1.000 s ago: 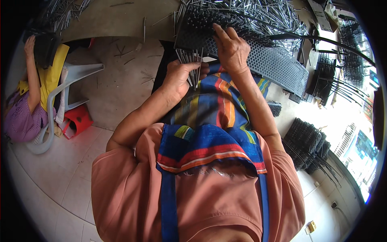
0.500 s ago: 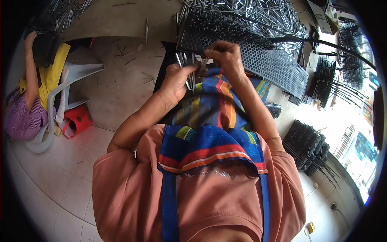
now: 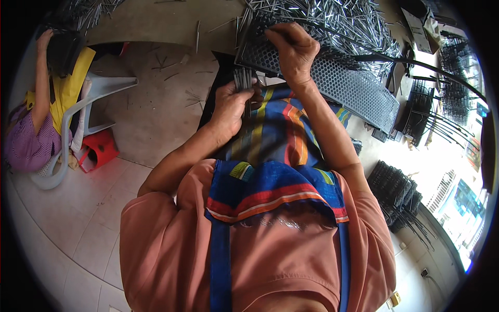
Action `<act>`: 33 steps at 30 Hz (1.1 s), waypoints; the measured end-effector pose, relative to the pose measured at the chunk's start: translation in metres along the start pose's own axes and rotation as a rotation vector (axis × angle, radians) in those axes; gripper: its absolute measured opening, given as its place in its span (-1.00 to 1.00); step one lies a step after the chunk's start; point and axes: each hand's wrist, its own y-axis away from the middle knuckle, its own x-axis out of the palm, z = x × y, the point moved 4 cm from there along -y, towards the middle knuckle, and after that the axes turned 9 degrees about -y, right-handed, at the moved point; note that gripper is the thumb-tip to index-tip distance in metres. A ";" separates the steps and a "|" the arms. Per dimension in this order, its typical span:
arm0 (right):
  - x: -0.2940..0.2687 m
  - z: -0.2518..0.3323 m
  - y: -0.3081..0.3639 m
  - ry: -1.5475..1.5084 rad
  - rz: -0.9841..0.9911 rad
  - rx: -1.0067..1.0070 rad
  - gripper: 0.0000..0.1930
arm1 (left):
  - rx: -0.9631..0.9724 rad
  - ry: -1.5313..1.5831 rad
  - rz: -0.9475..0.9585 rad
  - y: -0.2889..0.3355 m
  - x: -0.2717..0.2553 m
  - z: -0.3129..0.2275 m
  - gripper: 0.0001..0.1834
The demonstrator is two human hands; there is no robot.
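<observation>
My left hand [image 3: 230, 106] is wrapped around a bundle of thin metal rods [image 3: 243, 79], which stick up past the thumb and fingers. Above and to the right, my right hand [image 3: 297, 52] is raised over the left end of a dark tray full of round holes [image 3: 361, 94]. Its fingers are pinched together and bent away; anything between the fingertips is hidden. A heap of loose silvery rods [image 3: 358, 23] lies just beyond the tray. Below both hands, a striped apron [image 3: 265, 135] covers my lap.
Black wire racks [image 3: 392, 190] are stacked at the right, near a bright window. A dark cable [image 3: 421, 63] arcs across the tray's far side. To the left, a person in a purple sleeve [image 3: 36, 138] sits by a grey plastic chair [image 3: 70, 119] and a red container [image 3: 99, 151].
My right hand has moved up and away from my left hand, to over the tray. The rods in my left hand now stand closer together and more upright.
</observation>
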 end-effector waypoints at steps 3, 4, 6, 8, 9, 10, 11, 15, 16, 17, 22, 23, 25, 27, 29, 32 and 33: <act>0.001 -0.002 0.001 0.087 0.051 0.011 -0.91 | 0.011 0.016 0.013 -0.004 0.003 -0.006 -0.83; 0.002 -0.001 -0.001 0.088 0.051 0.011 -0.91 | 0.025 0.015 0.021 -0.005 0.003 -0.009 -0.85; 0.005 0.004 -0.005 0.191 0.055 -0.031 -0.90 | 0.022 0.008 0.025 -0.009 0.002 -0.012 -0.85; 0.007 0.007 -0.007 0.221 0.066 -0.045 -0.89 | 0.018 0.002 0.028 -0.009 0.002 -0.014 -0.85; 0.009 0.008 -0.007 0.251 0.076 -0.060 -0.88 | 0.012 0.013 0.030 -0.009 0.003 -0.014 -0.85; 0.009 0.006 -0.008 0.250 0.077 -0.060 -0.88 | 0.005 0.024 0.031 -0.008 0.003 -0.015 -0.86; 0.011 0.003 -0.007 0.290 0.118 -0.057 -0.88 | 0.006 0.024 0.030 -0.009 0.003 -0.014 -0.86; 0.015 0.004 -0.001 0.389 0.162 -0.076 -0.85 | 0.006 0.026 -0.008 -0.011 0.003 -0.012 -0.85; 0.015 0.004 0.000 0.387 0.165 -0.076 -0.85 | 0.005 0.056 -0.007 -0.010 0.003 -0.012 -0.85; 0.015 0.005 0.001 0.398 0.182 -0.101 -0.85 | 0.005 0.058 -0.009 -0.011 0.002 -0.012 -0.85; 0.012 0.009 0.008 0.455 0.193 -0.116 -0.82 | -0.013 0.151 0.027 -0.015 0.001 -0.014 -0.85; 0.008 0.006 0.013 0.407 0.290 0.155 -0.82 | -0.013 0.151 0.027 -0.015 0.001 -0.016 -0.85; 0.003 0.000 0.021 0.357 0.377 0.428 -0.80 | 0.002 0.199 0.073 -0.012 0.005 -0.021 -0.85; 0.005 -0.014 0.033 0.196 0.465 0.561 -0.80 | -0.014 0.186 0.085 -0.010 0.011 -0.022 -0.85; 0.000 -0.016 0.036 0.127 0.414 0.574 -0.83 | -0.028 0.172 0.095 -0.011 0.012 -0.022 -0.85; -0.009 0.000 0.029 -0.146 0.129 0.621 -0.87 | -0.040 0.169 0.061 -0.015 0.001 -0.013 -0.86; -0.010 0.000 0.027 -0.143 0.126 0.623 -0.87 | -0.099 0.177 0.062 -0.015 0.000 -0.008 -0.88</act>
